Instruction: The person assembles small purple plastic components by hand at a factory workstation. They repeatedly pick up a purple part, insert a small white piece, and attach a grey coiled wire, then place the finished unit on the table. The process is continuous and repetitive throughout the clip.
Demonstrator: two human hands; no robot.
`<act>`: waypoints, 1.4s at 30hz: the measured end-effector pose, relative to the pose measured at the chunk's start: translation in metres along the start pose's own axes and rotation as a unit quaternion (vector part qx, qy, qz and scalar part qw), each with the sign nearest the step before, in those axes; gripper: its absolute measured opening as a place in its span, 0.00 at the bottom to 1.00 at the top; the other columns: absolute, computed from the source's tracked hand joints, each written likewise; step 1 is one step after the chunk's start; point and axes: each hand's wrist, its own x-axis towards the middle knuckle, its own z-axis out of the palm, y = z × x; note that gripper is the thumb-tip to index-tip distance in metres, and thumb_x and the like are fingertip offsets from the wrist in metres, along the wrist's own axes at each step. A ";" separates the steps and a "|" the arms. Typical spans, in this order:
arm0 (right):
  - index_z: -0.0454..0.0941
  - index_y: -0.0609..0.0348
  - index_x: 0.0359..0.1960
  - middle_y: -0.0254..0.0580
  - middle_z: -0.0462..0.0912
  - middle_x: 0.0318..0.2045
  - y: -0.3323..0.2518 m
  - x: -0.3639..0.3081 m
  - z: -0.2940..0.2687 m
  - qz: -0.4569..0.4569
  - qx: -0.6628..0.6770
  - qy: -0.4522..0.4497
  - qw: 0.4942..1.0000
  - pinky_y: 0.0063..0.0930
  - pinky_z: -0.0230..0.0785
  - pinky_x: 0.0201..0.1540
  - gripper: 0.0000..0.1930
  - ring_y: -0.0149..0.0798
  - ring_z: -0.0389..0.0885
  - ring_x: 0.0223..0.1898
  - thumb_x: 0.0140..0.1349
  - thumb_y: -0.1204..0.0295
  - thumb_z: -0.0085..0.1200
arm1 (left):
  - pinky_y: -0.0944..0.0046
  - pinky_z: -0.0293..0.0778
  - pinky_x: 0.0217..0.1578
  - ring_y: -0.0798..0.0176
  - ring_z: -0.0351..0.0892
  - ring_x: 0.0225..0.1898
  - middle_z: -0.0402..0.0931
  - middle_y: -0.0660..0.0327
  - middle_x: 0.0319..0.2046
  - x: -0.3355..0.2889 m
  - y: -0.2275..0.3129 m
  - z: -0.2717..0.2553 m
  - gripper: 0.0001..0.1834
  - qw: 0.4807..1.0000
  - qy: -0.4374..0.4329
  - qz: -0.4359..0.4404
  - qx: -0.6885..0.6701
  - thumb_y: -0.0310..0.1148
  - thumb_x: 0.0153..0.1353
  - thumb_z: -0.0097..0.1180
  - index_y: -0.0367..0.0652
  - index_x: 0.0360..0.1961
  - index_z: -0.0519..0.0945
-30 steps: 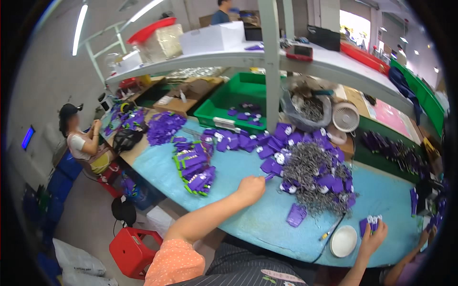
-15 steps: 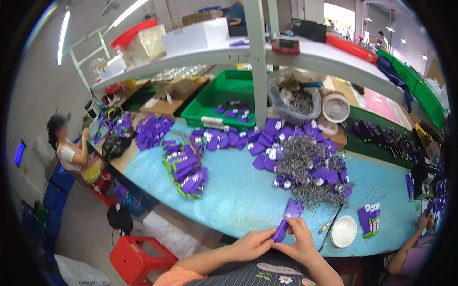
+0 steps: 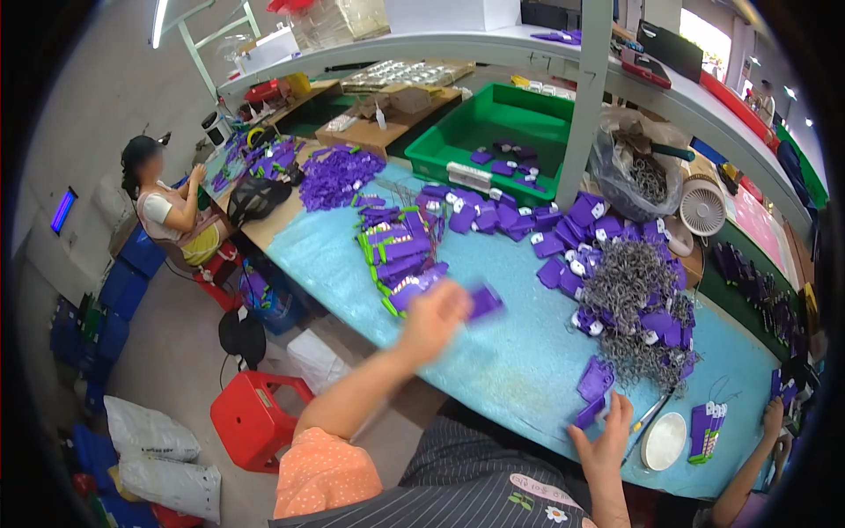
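My left hand [image 3: 431, 324] is stretched out over the table, smeared by motion. A flat purple plastic piece [image 3: 484, 302], blurred too, sticks out from its fingers on the right. Just beyond lies a stack of purple pieces with bright green ends [image 3: 400, 251]. Near the table's front edge, my right hand [image 3: 606, 440] has thumb and fingertips on either side of a small purple plastic part [image 3: 589, 412]. Another purple piece [image 3: 596, 378] lies right beyond that part. Behind it is a heap of grey metal rings or clips [image 3: 629, 282] mixed with purple pieces with white tips.
A white round dish [image 3: 664, 442] and a pen-like tool [image 3: 647, 414] lie right of my right hand. Further right are finished-looking purple pieces [image 3: 707, 431]. A green tray [image 3: 493, 123], a shelf post [image 3: 584, 97] and a small fan [image 3: 702, 207] stand behind. A co-worker [image 3: 172, 198] sits far left.
My hands, together on a purple part before, are now apart. The left has swung left and away toward the green-ended stack with a purple piece; the right stays near the front edge. The view has shifted.
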 end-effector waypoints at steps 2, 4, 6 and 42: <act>0.63 0.70 0.49 0.56 0.66 0.45 -0.004 -0.006 -0.007 0.026 -0.027 0.038 0.999 0.39 0.64 0.46 0.37 0.53 0.69 0.43 0.33 0.76 0.67 | 0.64 0.62 0.23 0.69 0.64 0.23 0.66 0.59 0.18 0.076 -0.026 -0.052 0.13 0.981 0.118 0.031 0.152 0.35 0.61 0.46 0.36 0.24 0.68; 0.66 0.70 0.47 0.56 0.67 0.45 -0.002 -0.016 -0.003 0.027 0.041 -0.014 0.999 0.38 0.64 0.45 0.34 0.52 0.70 0.43 0.34 0.75 0.67 | 0.56 0.61 0.26 0.53 0.66 0.26 0.68 0.49 0.20 0.135 -0.093 -0.116 0.17 0.959 0.159 0.059 0.229 0.39 0.61 0.45 0.35 0.24 0.67; 0.70 0.64 0.44 0.49 0.70 0.43 -0.008 -0.017 0.000 -0.005 0.068 -0.044 0.997 0.34 0.66 0.42 0.27 0.47 0.71 0.42 0.37 0.75 0.65 | 0.50 0.63 0.30 0.40 0.70 0.31 0.70 0.42 0.24 0.165 -0.160 -0.164 0.18 0.959 0.143 0.035 0.240 0.41 0.60 0.44 0.34 0.26 0.70; 0.70 0.61 0.45 0.50 0.73 0.42 -0.020 0.027 0.012 -0.131 -0.057 -0.032 0.989 0.39 0.66 0.48 0.22 0.49 0.71 0.46 0.47 0.69 0.59 | 0.52 0.66 0.46 0.43 0.72 0.43 0.74 0.43 0.42 0.237 -0.219 -0.021 0.21 0.982 0.013 -0.074 0.171 0.41 0.56 0.45 0.35 0.42 0.75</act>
